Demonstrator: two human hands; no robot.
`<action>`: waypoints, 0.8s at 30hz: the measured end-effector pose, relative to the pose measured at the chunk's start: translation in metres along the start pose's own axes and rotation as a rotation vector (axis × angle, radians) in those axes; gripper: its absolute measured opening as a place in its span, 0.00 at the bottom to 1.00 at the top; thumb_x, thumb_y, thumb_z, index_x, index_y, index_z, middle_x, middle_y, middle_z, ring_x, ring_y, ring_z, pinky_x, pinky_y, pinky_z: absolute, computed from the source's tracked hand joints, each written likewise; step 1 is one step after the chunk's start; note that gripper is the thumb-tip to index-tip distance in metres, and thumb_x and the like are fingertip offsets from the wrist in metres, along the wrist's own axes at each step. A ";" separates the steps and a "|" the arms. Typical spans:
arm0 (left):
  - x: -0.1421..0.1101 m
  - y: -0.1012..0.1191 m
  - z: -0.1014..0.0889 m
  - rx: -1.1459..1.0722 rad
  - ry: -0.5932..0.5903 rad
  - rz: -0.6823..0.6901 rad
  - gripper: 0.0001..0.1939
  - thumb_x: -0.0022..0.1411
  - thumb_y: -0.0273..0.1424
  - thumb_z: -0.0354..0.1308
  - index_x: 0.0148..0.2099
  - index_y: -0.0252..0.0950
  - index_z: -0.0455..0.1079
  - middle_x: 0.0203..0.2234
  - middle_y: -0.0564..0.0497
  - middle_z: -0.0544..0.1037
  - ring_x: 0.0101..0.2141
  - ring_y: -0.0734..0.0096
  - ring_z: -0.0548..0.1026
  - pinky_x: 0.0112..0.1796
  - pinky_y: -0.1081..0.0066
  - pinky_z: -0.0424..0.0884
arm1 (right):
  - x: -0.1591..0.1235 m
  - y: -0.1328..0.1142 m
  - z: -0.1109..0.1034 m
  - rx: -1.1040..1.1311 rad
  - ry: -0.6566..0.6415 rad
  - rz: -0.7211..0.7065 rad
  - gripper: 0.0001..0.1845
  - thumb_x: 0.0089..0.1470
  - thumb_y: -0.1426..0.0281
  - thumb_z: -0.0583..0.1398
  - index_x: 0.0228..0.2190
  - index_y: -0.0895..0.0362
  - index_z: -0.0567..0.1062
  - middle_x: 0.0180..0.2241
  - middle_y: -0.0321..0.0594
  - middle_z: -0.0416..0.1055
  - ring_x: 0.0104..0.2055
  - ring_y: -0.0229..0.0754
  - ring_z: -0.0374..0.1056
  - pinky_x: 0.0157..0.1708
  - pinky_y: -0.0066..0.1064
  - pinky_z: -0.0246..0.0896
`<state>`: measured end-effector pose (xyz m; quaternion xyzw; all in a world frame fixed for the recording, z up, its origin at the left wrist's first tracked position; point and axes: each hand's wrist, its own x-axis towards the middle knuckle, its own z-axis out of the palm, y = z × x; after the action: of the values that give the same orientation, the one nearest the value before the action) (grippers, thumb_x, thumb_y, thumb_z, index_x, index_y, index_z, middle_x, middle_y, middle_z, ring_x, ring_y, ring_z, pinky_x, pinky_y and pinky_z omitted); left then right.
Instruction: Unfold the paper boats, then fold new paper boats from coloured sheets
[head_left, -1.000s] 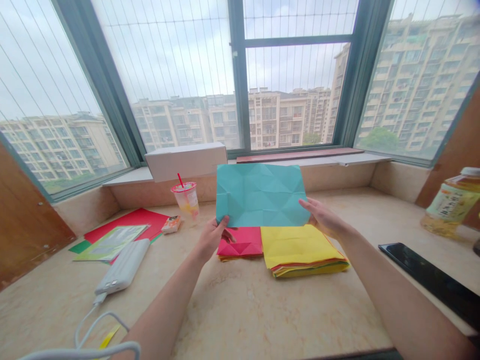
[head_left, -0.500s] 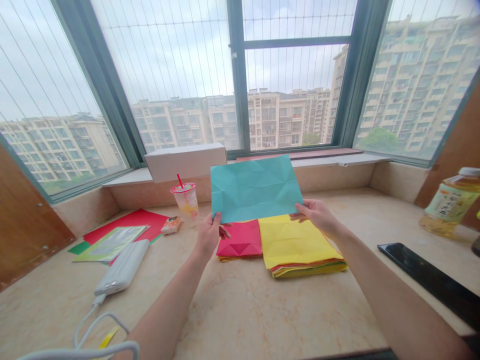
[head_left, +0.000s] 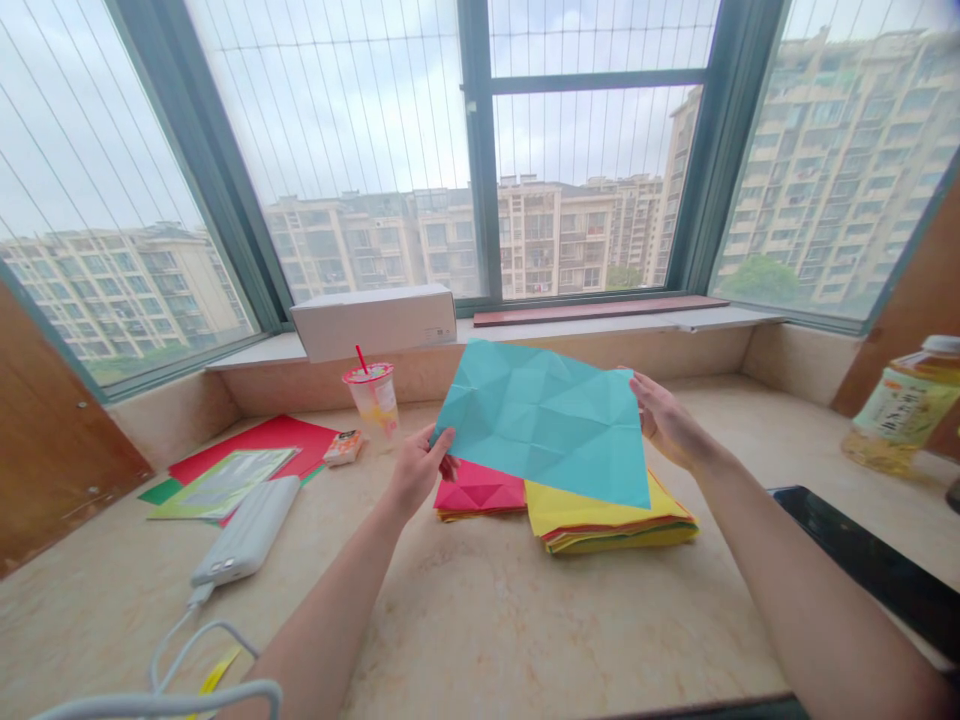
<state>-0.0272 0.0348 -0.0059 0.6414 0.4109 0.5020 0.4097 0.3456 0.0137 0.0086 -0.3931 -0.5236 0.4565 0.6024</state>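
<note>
A creased teal sheet of paper (head_left: 547, 420) hangs tilted in the air above the marble counter (head_left: 525, 620). My left hand (head_left: 420, 470) pinches its left corner. My right hand (head_left: 664, 420) holds its upper right corner, fingers partly behind the sheet. Under the sheet lie a yellow-topped stack of coloured paper (head_left: 600, 520) and a folded pink paper (head_left: 480, 493) on a smaller stack.
A plastic cup with a red straw (head_left: 371, 398) and a small packet (head_left: 343, 448) stand at the left, near red and green sheets (head_left: 262, 450). A white power bank (head_left: 244, 530) with cable lies nearer. White box (head_left: 373, 320) on the sill; bottle (head_left: 904, 405) and dark phone (head_left: 870, 565) at right.
The teal sheet has been rotated clockwise into a diamond-like tilt. My right hand rose to its upper right corner; my left hand kept its grip at the left.
</note>
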 end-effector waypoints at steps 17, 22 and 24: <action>-0.006 -0.020 0.012 0.699 -0.008 0.394 0.11 0.64 0.31 0.51 0.40 0.38 0.75 0.37 0.44 0.79 0.41 0.59 0.76 0.44 0.64 0.70 | -0.002 -0.001 -0.002 -0.541 0.248 -0.144 0.19 0.56 0.56 0.58 0.30 0.60 0.78 0.14 0.38 0.69 0.14 0.39 0.66 0.15 0.28 0.56; -0.019 -0.015 0.034 0.852 -0.223 0.499 0.15 0.67 0.32 0.48 0.50 0.36 0.72 0.44 0.41 0.78 0.46 0.57 0.75 0.48 0.58 0.70 | -0.009 -0.005 0.002 -0.505 0.257 -0.259 0.31 0.57 0.46 0.53 0.19 0.58 0.76 0.07 0.29 0.50 0.11 0.32 0.47 0.12 0.27 0.39; -0.024 -0.013 0.042 0.868 -0.281 0.525 0.16 0.67 0.33 0.50 0.54 0.37 0.70 0.47 0.41 0.78 0.48 0.56 0.74 0.49 0.56 0.70 | -0.010 -0.008 -0.001 -0.460 0.096 -0.106 0.33 0.55 0.44 0.53 0.21 0.60 0.78 0.08 0.27 0.45 0.11 0.31 0.41 0.12 0.27 0.34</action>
<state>0.0082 0.0117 -0.0321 0.8945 0.3475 0.2805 0.0178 0.3474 0.0020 0.0138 -0.5131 -0.6044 0.2738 0.5445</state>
